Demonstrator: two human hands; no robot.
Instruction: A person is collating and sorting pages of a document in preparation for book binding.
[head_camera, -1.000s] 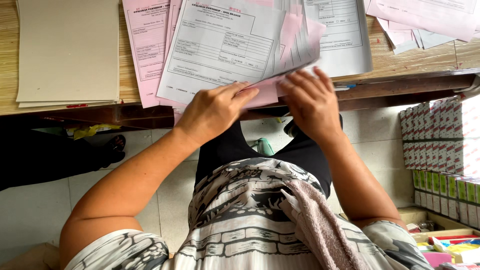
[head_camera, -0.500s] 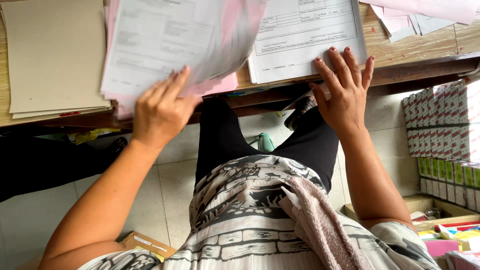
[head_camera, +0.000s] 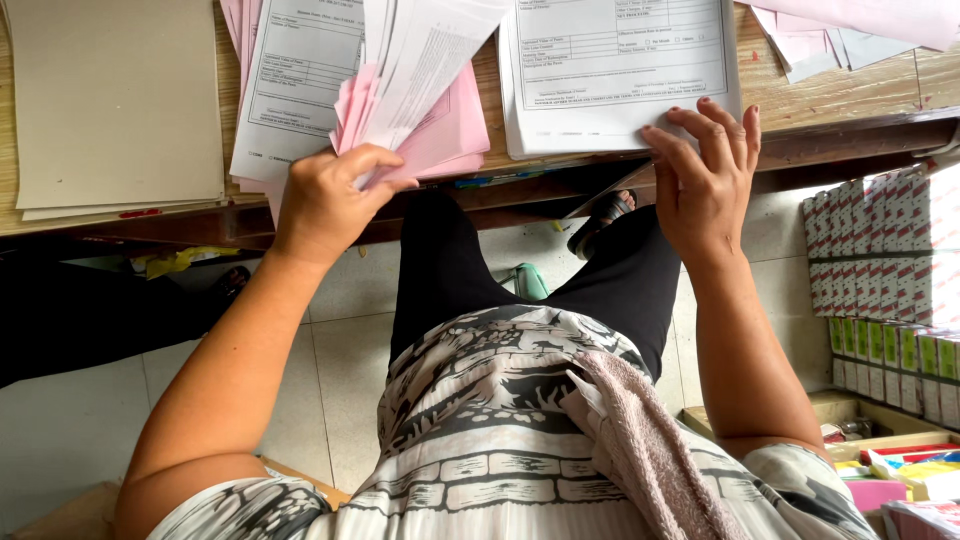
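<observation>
Papers (head_camera: 400, 95), a loose sheaf of pink and white printed forms, sit pinched in the left hand (head_camera: 330, 195) at the near edge of the wooden table (head_camera: 880, 95), thumb over the top sheets and fingers curled beneath, so the bundle fans upward and tilts away from the table top. Half a second ago that hand was further left and lifting a wide blurred sweep of sheets; now the sheaf has gathered narrower and the hand has come in toward the middle. The right hand (head_camera: 705, 180) lies flat with fingers spread on the lower right corner of a white form stack (head_camera: 615, 75), which rests squarely on the table just right of the fanned papers; earlier it pressed the same stack from slightly lower at the table's edge. The two hands are well apart. A second ago they were close together under one mixed pile. Left of the sheaf a printed white sheet (head_camera: 295, 80) lies flat, and further left a pile of plain beige folders (head_camera: 115, 100). More pink and white sheets (head_camera: 850, 25) lie at the far right. Stacked small boxes (head_camera: 885, 270) stand on the floor to the right, beside the person's patterned shirt (head_camera: 500, 420).
</observation>
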